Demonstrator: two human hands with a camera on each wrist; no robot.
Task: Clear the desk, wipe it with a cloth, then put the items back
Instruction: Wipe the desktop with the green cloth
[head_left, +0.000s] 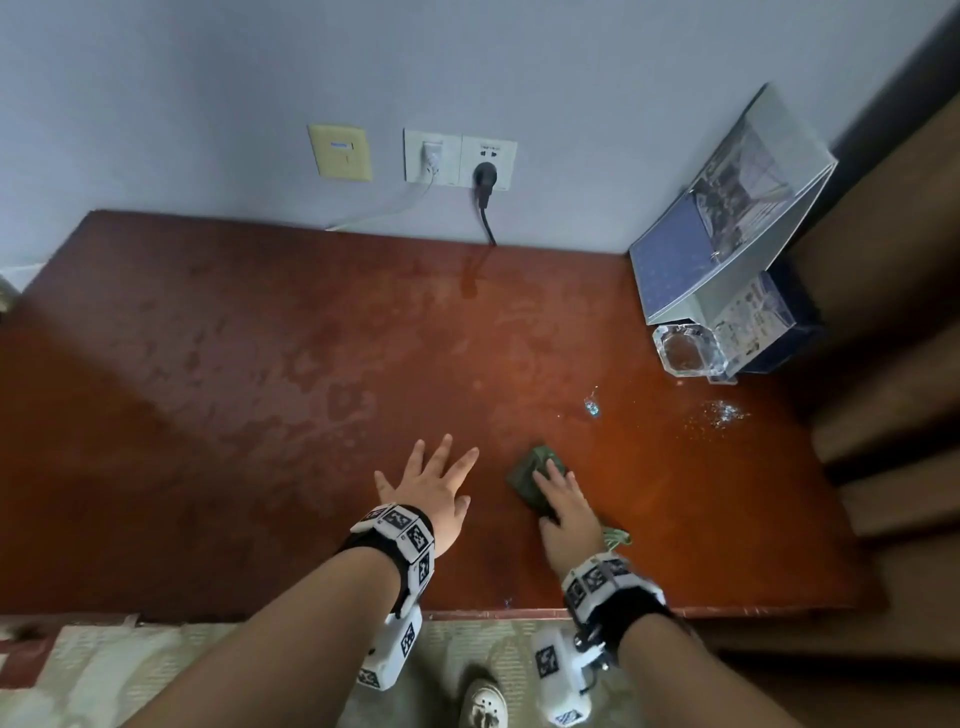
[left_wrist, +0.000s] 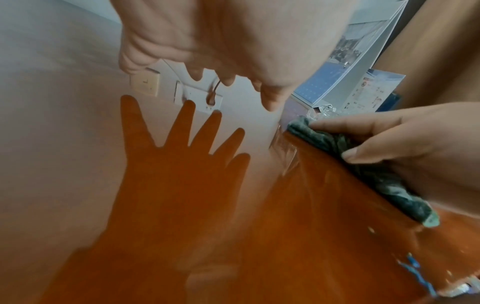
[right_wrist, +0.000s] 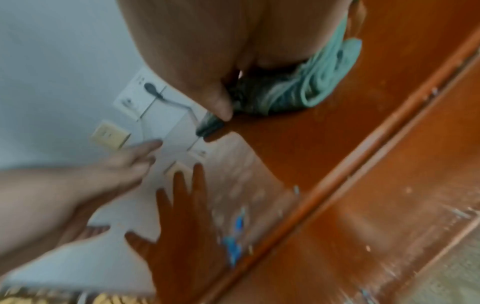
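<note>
A reddish-brown desk with dull smears fills the head view. A crumpled dark green cloth lies near its front edge, right of centre. My right hand lies flat on the cloth, fingers stretched over it; in the left wrist view the right hand covers the cloth with the thumb against its side. In the right wrist view the cloth bunches under my palm. My left hand is spread wide just left of the cloth, holding nothing.
At the back right stand a glass ashtray, a leaning clear brochure holder and a printed card stand. Small shiny bits lie on the desk nearby. A black plug sits in the wall socket. Brown stepped panels border the right.
</note>
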